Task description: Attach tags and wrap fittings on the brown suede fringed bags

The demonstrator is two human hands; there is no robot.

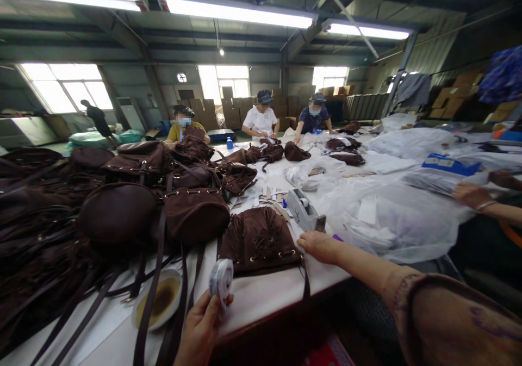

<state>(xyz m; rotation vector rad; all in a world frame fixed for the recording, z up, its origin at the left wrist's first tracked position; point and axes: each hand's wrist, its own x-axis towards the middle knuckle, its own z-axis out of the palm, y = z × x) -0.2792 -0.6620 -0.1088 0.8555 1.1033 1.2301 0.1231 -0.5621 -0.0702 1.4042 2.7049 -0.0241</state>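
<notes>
My left hand (204, 322) is closed round a roll of white tape (221, 280), holding it upright over the table's near edge. In front of me a dark brown fringed drawstring bag (261, 238) lies flat, with metal eyelets along its near edge. My right hand (320, 246) rests by that bag's right corner, just below a grey tape dispenser (304, 211). Its fingers are drawn together, and what they grip, if anything, is hidden. White paper strips (271, 194) lie scattered behind the bag.
Brown bags (118, 213) are heaped at left, straps trailing over a bowl of brownish liquid (161, 301). Clear plastic bags (399, 219) cover the right side, where another person's hand (473, 194) reaches in. Several co-workers stand across the white table (261, 306).
</notes>
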